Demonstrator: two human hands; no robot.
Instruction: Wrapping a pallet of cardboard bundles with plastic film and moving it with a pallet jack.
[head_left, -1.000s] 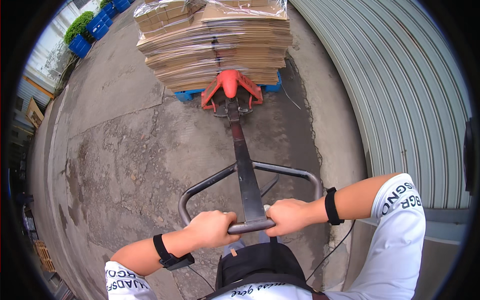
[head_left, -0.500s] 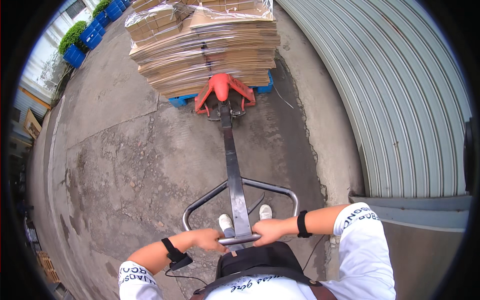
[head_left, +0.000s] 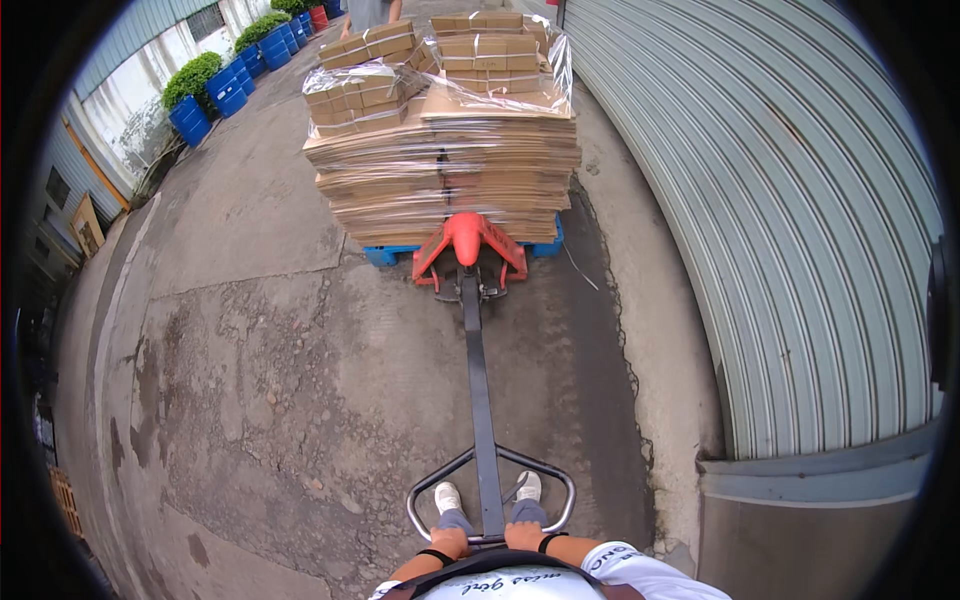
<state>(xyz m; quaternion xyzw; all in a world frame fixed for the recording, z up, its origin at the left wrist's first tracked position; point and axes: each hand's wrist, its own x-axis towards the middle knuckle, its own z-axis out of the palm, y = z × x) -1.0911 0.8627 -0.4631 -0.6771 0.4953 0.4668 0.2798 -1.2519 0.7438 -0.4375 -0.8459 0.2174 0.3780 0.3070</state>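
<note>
Both my hands grip the crossbar of a pallet jack's handle (head_left: 484,410) close against my body. My left hand (head_left: 449,542) wraps the bar left of the shaft, and my right hand (head_left: 523,536) is closed on it just right of the shaft. The shaft runs away from me to the jack's red body (head_left: 466,240). Beyond it, a blue pallet (head_left: 382,256) bears a tall stack of flat cardboard sheets (head_left: 375,185) in clear film. Strapped cardboard bundles (head_left: 488,62) lie on top of the stack.
Another person (head_left: 372,14) stands behind the load, partly cut off. A ribbed metal shutter (head_left: 760,220) runs along the right beside a concrete strip. Blue drums (head_left: 190,122) with green plants line the far left wall. The cracked ground (head_left: 250,400) has loose stones and damp patches.
The view has tipped up, so the load sits lower in the picture and another person shows behind it. My hands and the handle bar are now lower, nearer my body, still gripping.
</note>
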